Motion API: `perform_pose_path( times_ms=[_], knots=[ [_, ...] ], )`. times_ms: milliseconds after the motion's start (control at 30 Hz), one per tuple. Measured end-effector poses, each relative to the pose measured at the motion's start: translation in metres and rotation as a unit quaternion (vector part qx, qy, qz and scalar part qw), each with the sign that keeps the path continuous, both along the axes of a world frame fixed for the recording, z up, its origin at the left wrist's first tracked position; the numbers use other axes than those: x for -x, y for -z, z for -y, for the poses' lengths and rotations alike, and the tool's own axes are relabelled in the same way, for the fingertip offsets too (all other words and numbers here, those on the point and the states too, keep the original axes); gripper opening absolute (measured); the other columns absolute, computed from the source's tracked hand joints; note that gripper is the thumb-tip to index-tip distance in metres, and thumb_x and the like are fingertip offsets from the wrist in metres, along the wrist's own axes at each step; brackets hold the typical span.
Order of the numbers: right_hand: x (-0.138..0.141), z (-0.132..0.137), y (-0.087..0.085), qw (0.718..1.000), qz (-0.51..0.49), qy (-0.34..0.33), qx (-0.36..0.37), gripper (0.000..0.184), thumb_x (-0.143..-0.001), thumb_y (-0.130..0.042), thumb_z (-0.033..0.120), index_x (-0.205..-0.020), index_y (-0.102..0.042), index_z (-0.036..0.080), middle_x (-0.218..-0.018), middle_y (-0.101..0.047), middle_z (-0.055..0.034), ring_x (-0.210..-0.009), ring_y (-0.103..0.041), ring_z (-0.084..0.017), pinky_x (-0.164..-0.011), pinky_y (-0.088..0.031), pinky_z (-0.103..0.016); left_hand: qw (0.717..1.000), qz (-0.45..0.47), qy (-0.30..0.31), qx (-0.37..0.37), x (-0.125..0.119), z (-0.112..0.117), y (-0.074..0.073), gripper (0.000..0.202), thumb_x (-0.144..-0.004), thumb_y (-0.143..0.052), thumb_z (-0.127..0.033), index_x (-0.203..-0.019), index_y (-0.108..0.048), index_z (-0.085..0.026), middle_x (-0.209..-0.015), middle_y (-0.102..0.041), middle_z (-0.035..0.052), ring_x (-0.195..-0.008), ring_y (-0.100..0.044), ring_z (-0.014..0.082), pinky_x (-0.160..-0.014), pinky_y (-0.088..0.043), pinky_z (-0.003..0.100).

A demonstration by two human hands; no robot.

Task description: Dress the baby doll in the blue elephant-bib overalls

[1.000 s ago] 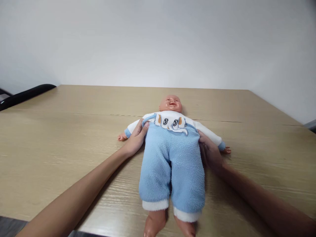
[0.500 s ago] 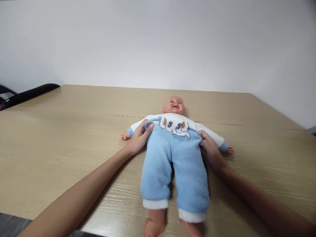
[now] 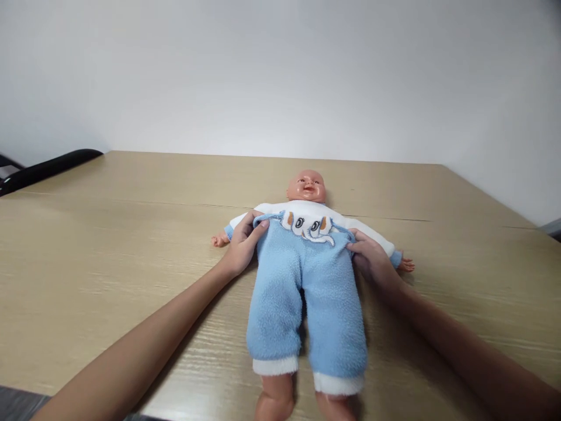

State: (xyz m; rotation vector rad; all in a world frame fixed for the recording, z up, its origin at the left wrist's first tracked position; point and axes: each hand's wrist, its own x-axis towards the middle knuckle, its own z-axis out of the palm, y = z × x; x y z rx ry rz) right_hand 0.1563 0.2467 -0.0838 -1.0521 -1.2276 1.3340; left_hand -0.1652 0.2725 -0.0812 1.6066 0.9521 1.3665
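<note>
Doll (image 3: 307,234): one, on its back, centre of surface (image 3: 109,245).
Trousers (image 3: 307,292): one pair, blue.
Left hand (image 3: 241,248): grip pinching waistband.
Right hand (image 3: 370,257): grip pinching waistband's opposite side.

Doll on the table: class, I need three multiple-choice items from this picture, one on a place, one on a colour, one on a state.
1. Where is the left hand?
A. at the trousers' waist
B. on the doll's head
C. flat on the table

2. What colour are the trousers?
A. red
B. light blue
C. black

3. How does the doll lie?
A. face down
B. seated upright
C. on its back

Answers:
1 A, its fingers pinch the waistband, as the right hand does on the other side.
2 B, blue fleece with white cuffs.
3 C, face turned up on the table.
</note>
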Motion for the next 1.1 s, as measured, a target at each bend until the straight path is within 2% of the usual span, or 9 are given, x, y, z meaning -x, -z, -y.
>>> perform_pose_path(
  times_ms=[167, 300, 433, 633, 733, 867, 967, 1033, 1100],
  knots=[
    [-0.002, -0.004, -0.011, 0.999, 0.015, -0.03, 0.003, 0.011, -0.081, -0.068, 0.035, -0.088, -0.066, 0.027, -0.081, -0.062, -0.0004, -0.08, -0.059, -0.026, -0.08, -0.049, -0.04, 1.0, -0.016, 0.006, 0.007, 0.001, -0.001, -0.001, 0.03, -0.11, -0.059, -0.05, -0.104, -0.065, -0.021, -0.1, -0.062, 0.0024, -0.095, -0.052, 0.0213, -0.088, -0.041, 0.032],
    [0.002, 0.004, -0.037, 0.997, 0.051, -0.059, -0.03, 0.016, -0.095, -0.072, 0.041, -0.1, -0.069, 0.027, -0.094, -0.068, -0.0003, -0.093, -0.062, -0.024, -0.087, -0.049, -0.035, 1.0, -0.007, -0.016, 0.004, -0.002, 0.001, -0.003, 0.031, -0.109, -0.059, -0.051, -0.099, -0.061, -0.022, -0.095, -0.058, 0.0013, -0.092, -0.05, 0.0207, -0.087, -0.041, 0.032],
    [0.003, -0.005, -0.057, 0.987, 0.124, -0.081, -0.053, 0.031, -0.098, -0.078, 0.054, -0.115, -0.073, 0.029, -0.114, -0.077, -0.0028, -0.11, -0.068, -0.026, -0.097, -0.052, -0.035, 0.999, -0.008, -0.045, -0.002, -0.004, 0.0, -0.001, 0.034, -0.109, -0.058, -0.057, -0.101, -0.06, -0.023, -0.098, -0.058, 0.0014, -0.093, -0.052, 0.0207, -0.087, -0.042, 0.031],
    [-0.002, -0.039, -0.042, 0.982, 0.184, -0.026, -0.033, 0.049, -0.087, -0.085, 0.068, -0.109, -0.073, 0.026, -0.11, -0.079, -0.0057, -0.107, -0.071, -0.028, -0.095, -0.054, -0.04, 0.997, 0.003, -0.075, -0.032, -0.001, -0.007, 0.008, 0.031, -0.11, -0.06, -0.055, -0.113, -0.059, -0.024, -0.096, -0.059, 0.0004, -0.089, -0.054, 0.0187, -0.085, -0.043, 0.032],
    [0.003, -0.043, -0.043, 0.98, 0.194, -0.026, -0.043, 0.039, -0.092, -0.081, 0.061, -0.107, -0.073, 0.026, -0.101, -0.077, -0.0035, -0.097, -0.069, -0.026, -0.088, -0.053, -0.039, 0.996, -0.005, -0.08, -0.034, -0.001, -0.008, 0.009, 0.029, -0.11, -0.06, -0.053, -0.115, -0.059, -0.024, -0.098, -0.06, 0.0007, -0.09, -0.054, 0.0185, -0.086, -0.043, 0.032],
    [0.031, -0.043, -0.072, 0.972, 0.203, 0.001, -0.118, 0.022, -0.101, -0.067, 0.049, -0.108, -0.072, 0.029, -0.1, -0.074, -0.0017, -0.095, -0.066, -0.026, -0.084, -0.051, -0.039, 0.995, -0.024, -0.09, -0.034, -0.002, -0.005, 0.006, 0.03, -0.111, -0.059, -0.054, -0.114, -0.059, -0.024, -0.099, -0.06, 0.0013, -0.092, -0.055, 0.0195, -0.087, -0.044, 0.033],
    [0.067, -0.054, -0.097, 0.944, 0.248, 0.013, -0.218, 0.015, -0.102, -0.064, 0.039, -0.108, -0.071, 0.027, -0.122, -0.074, -0.0041, -0.115, -0.067, -0.028, -0.099, -0.05, -0.042, 0.994, -0.026, -0.103, -0.036, -0.003, -0.004, 0.005, 0.031, -0.11, -0.059, -0.054, -0.114, -0.06, -0.024, -0.1, -0.061, 0.0016, -0.092, -0.056, 0.0198, -0.087, -0.044, 0.033],
    [0.092, -0.068, -0.108, 0.908, 0.32, 0.01, -0.272, 0.015, -0.101, -0.066, 0.036, -0.11, -0.072, 0.026, -0.118, -0.075, -0.0067, -0.113, -0.066, -0.03, -0.101, -0.051, -0.046, 0.993, -0.022, -0.108, -0.039, -0.004, -0.003, 0.005, 0.03, -0.11, -0.059, -0.053, -0.113, -0.06, -0.024, -0.102, -0.062, 0.0023, -0.093, -0.057, 0.0198, -0.087, -0.046, 0.033],
    [0.117, -0.088, -0.111, 0.865, 0.395, -0.04, -0.308, 0.013, -0.098, -0.069, 0.03, -0.109, -0.074, 0.024, -0.113, -0.076, -0.0092, -0.114, -0.067, -0.033, -0.105, -0.049, -0.051, 0.992, -0.014, -0.116, -0.042, -0.005, -0.001, 0.004, 0.028, -0.111, -0.059, -0.052, -0.113, -0.059, -0.024, -0.104, -0.062, 0.0029, -0.093, -0.058, 0.0194, -0.086, -0.048, 0.033]
  ],
)
